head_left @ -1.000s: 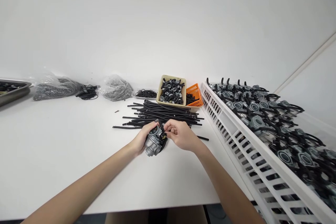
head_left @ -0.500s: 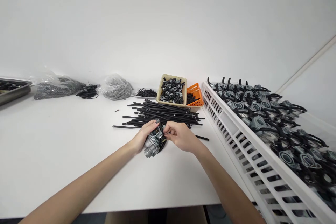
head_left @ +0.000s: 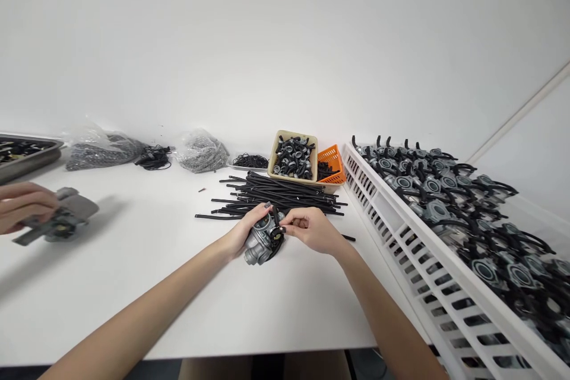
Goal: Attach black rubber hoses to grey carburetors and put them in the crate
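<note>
A grey metal carburetor (head_left: 258, 244) with black parts on its right side is held over the white table. My left hand (head_left: 244, 230) is closed around its left and upper side, thumb near the top. At its right side, my right hand (head_left: 308, 229) is closed in a pinch against a small black part. What lies between those fingertips is too small and covered to make out. Just behind both hands lies a pile of black rubber hoses (head_left: 271, 193).
A white slatted crate (head_left: 401, 219) of carburetors stands on the right. Behind the hoses are a cream bin (head_left: 274, 157) of caps and an orange basket (head_left: 337, 160). Clear bags (head_left: 202, 151) lie along the wall. At far left another person's hand (head_left: 27, 206) holds a second carburetor (head_left: 73, 214).
Another person's hand has come in at the left with a carburetor. My right fingers have shifted slightly at the carburetor's side; my left hand keeps its hold.
</note>
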Demonstrator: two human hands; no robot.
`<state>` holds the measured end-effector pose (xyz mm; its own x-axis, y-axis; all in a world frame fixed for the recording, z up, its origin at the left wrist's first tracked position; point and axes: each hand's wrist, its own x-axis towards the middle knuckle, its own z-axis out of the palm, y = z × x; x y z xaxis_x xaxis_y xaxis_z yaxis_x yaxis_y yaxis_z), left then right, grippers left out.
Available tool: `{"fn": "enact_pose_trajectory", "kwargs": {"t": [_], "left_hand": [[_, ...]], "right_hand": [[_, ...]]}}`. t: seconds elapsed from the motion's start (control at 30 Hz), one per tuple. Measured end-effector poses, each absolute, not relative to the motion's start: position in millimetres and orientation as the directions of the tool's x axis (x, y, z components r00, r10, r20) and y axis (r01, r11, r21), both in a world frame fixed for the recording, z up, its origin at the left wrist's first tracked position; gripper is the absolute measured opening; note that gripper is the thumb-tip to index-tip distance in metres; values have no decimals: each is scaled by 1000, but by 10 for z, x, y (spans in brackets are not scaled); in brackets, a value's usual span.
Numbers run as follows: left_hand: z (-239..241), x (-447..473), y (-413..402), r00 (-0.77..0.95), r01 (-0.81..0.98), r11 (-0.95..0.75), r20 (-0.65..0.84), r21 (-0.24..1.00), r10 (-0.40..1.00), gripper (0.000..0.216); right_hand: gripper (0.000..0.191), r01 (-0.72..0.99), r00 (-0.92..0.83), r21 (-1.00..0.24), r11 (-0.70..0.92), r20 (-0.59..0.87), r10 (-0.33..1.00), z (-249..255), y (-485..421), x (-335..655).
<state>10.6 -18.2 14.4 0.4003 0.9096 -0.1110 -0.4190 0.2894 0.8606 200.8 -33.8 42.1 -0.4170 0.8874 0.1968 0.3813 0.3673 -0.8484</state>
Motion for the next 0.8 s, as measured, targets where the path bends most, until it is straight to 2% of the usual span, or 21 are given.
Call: {"fn": "enact_pose_trajectory", "kwargs": {"t": [0.1, 0.17, 0.37, 0.67, 0.8], "left_hand": [[105, 96, -168, 391, -379, 176, -15, 908, 920, 19], [68, 93, -157, 395, -356, 148, 5, 923, 919, 20], [56, 105, -156, 379, -348, 123, 19, 929, 925, 24], [199, 124, -217, 340, -437, 293, -145, 850, 929, 20], [221, 93, -194, 402, -498, 366, -165, 786, 901, 26]], "right_hand": [[14, 398, -327, -825, 401, 280, 902, 470, -355, 1987], [16, 425, -268, -823, 377, 284, 921, 482, -370, 1945], [17, 502, -311, -744, 441, 320, 895, 475, -416, 1842], [15, 462, -394, -758, 461, 291, 872, 451, -433, 1846], [21, 360, -294, -842, 403, 308, 905, 469, -422, 1892]]}}
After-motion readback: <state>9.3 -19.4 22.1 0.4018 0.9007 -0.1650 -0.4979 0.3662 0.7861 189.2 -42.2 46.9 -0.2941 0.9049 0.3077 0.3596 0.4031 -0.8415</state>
